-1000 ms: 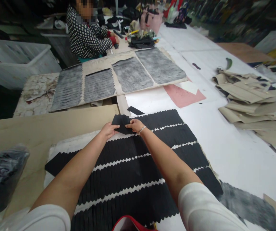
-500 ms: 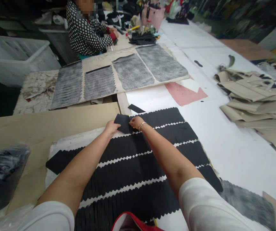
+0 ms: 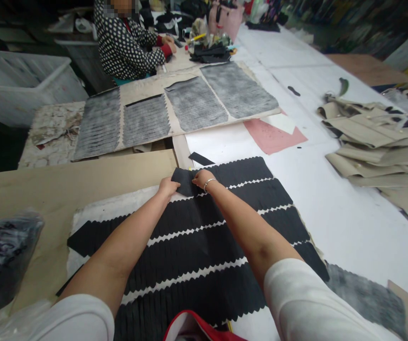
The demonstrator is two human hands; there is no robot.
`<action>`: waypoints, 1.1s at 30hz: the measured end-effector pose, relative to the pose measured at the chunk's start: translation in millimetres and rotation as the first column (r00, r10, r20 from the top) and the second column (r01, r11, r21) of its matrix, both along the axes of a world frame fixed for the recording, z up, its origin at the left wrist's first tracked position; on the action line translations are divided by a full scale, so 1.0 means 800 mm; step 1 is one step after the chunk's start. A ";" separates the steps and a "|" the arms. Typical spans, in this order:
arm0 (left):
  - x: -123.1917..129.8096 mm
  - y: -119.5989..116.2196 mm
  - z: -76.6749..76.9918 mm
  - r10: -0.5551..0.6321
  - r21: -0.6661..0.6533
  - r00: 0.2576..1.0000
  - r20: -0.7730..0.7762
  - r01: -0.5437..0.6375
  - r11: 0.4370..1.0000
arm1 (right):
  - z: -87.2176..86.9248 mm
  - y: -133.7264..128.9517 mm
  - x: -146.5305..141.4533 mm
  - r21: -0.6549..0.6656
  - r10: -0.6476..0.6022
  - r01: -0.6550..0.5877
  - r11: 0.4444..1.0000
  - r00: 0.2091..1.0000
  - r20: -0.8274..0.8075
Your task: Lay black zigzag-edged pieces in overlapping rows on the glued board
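Observation:
Several rows of overlapping black pieces (image 3: 204,213) with pointed ends lie on a pale board (image 3: 113,203) in front of me. At the far edge, my left hand (image 3: 169,187) pinches the left side of a black piece (image 3: 183,182) in the top row. The fingers of my right hand (image 3: 203,180), with a bracelet at the wrist, are closed on the same piece's right side. A loose black strip (image 3: 201,159) lies just beyond my hands.
A person in a dotted top (image 3: 125,47) works across the table. Boards with grey pieces (image 3: 196,102) lie beyond. Beige pieces (image 3: 374,142) are piled right, near a pink scrap (image 3: 273,136). White bins (image 3: 54,78) and a plastic bag (image 3: 4,255) are left.
My left hand has shifted slightly right with the edge of the black piece. My right hand has barely moved. The other person's hands have shifted a little.

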State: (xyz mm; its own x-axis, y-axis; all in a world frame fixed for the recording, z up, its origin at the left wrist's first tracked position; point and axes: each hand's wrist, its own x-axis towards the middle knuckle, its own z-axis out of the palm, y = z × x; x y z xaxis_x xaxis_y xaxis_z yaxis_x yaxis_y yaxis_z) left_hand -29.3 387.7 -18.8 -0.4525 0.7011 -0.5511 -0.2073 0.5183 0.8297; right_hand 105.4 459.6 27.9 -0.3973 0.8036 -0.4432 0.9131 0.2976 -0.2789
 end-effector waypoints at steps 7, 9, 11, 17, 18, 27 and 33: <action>-0.001 0.002 -0.004 -0.013 -0.020 0.998 -0.056 0.011 1.000 | 0.001 0.004 0.016 0.045 -0.008 0.009 0.999 1.000 -0.028; -0.002 0.003 -0.006 -0.012 -0.009 0.999 -0.045 0.012 1.000 | 0.000 0.003 0.021 0.048 -0.004 0.005 0.999 1.000 -0.031; -0.002 0.003 -0.007 -0.015 -0.009 0.999 -0.038 0.014 1.000 | -0.001 0.001 0.024 0.036 -0.002 0.004 0.999 0.999 -0.032; 0.002 0.002 0.003 -0.026 -0.032 0.999 -0.046 0.025 0.999 | -0.006 -0.008 0.021 0.031 -0.015 0.015 0.999 1.000 0.009; 0.003 0.001 0.004 -0.026 -0.033 0.999 -0.045 0.025 0.999 | -0.006 -0.009 0.020 0.036 -0.017 0.016 0.999 1.000 0.015; -0.003 0.005 -0.010 -0.023 -0.018 0.997 -0.079 0.022 1.000 | -0.009 -0.007 0.020 0.026 -0.025 0.024 0.999 1.000 0.012; -0.003 0.006 -0.013 -0.021 -0.017 0.998 -0.051 0.020 1.000 | -0.008 -0.009 0.015 0.018 -0.070 0.070 0.997 0.997 0.031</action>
